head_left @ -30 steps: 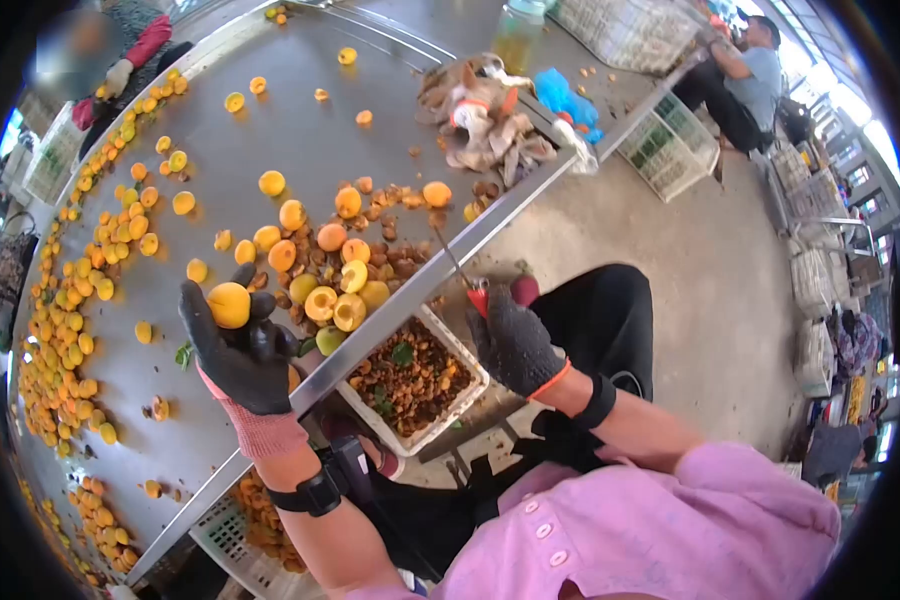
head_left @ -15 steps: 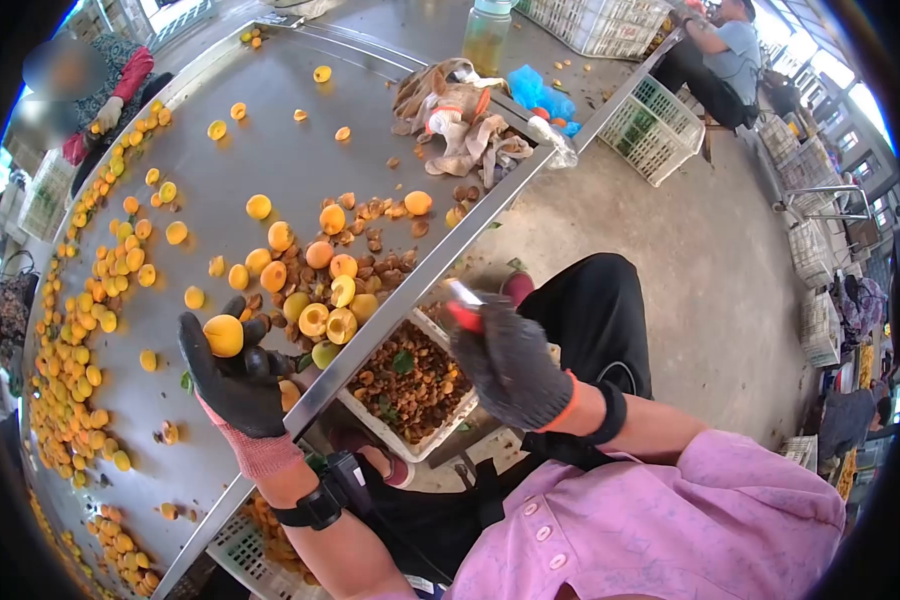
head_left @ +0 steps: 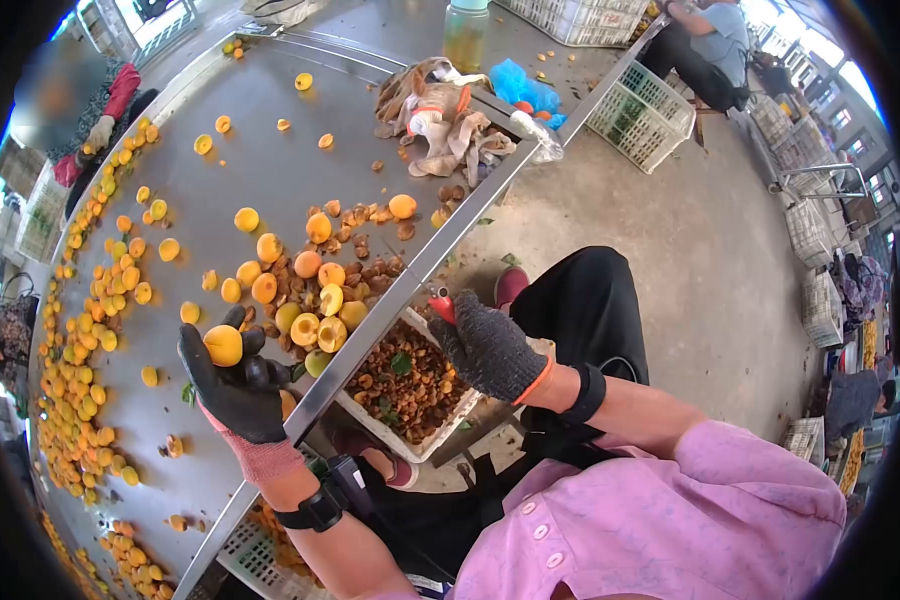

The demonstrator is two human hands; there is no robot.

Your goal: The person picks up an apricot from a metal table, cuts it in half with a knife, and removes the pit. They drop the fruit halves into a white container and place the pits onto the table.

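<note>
My left hand (head_left: 232, 375), in a black-palmed glove, holds a yellow-orange apricot (head_left: 223, 345) in its fingers above the metal table (head_left: 270, 160). My right hand (head_left: 495, 345), in a dark knit glove, is closed around a small red-handled tool (head_left: 443, 304) just past the table's edge. Halved and whole apricots (head_left: 305, 329) lie on the table beside my left hand, among brown pits (head_left: 288, 290). Below the edge, between my hands, is a white crate (head_left: 432, 437) filled with brown pits and bits.
Many apricots (head_left: 70, 400) spread along the table's far left. A pile of used gloves (head_left: 440, 120), a blue bag (head_left: 523, 88) and a bottle (head_left: 465, 40) lie toward the back. Co-workers (head_left: 715, 45) sit at the upper right and upper left. A green-filled crate (head_left: 642, 115) stands on the floor.
My right hand has moved slightly left and down, and the tool's tip now points differently. The view has shifted a little. My left hand still holds the apricot.
</note>
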